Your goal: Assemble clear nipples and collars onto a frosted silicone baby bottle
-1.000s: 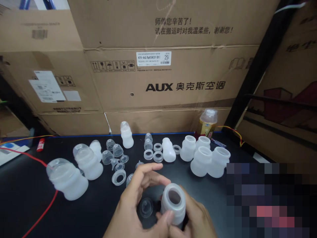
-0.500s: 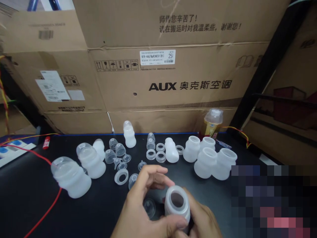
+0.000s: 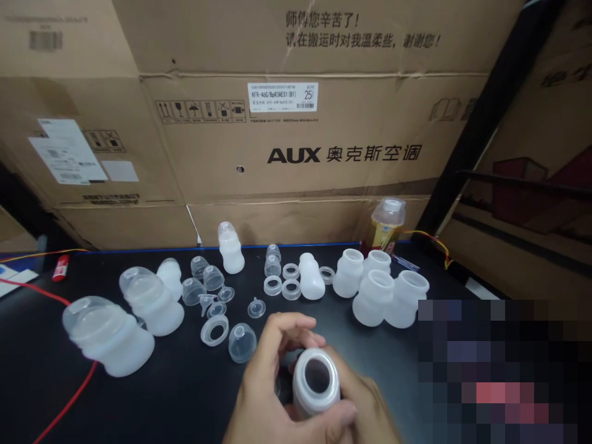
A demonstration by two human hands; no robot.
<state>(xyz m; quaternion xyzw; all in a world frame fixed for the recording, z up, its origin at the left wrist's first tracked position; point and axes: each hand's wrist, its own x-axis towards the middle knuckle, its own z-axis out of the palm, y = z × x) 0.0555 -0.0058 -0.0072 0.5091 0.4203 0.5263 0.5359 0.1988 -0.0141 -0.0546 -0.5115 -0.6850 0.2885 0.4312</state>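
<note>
A translucent white baby bottle [image 3: 314, 404] stands between my hands with its open mouth toward me, a clear collar ring [image 3: 317, 376] around its neck. My right hand [image 3: 370, 407] is wrapped round the bottle from the right, its fingers mostly hidden. From the left, my left hand [image 3: 268, 376] curls about the top, thumb across the near side and fingertips behind the ring. A clear dome cap [image 3: 242, 343] lies left of that hand, near a loose ring [image 3: 215, 331] and a small clear disc-like part [image 3: 256, 308]. Another clear piece is mostly hidden behind the left hand.
Capped bottles [image 3: 111, 336] stand at the left, with several open bottles [image 3: 374, 299] at the right. Dome caps [image 3: 213, 278], rings [image 3: 291, 289] and a lying bottle [image 3: 312, 276] occupy the middle. A red wire [image 3: 69, 401] crosses the left side. Cardboard [image 3: 208, 142] walls the back.
The view has shifted slightly, so things on the table appear further left. The dome cap beside my left hand shows fully now. Both hands keep their hold on the bottle.
</note>
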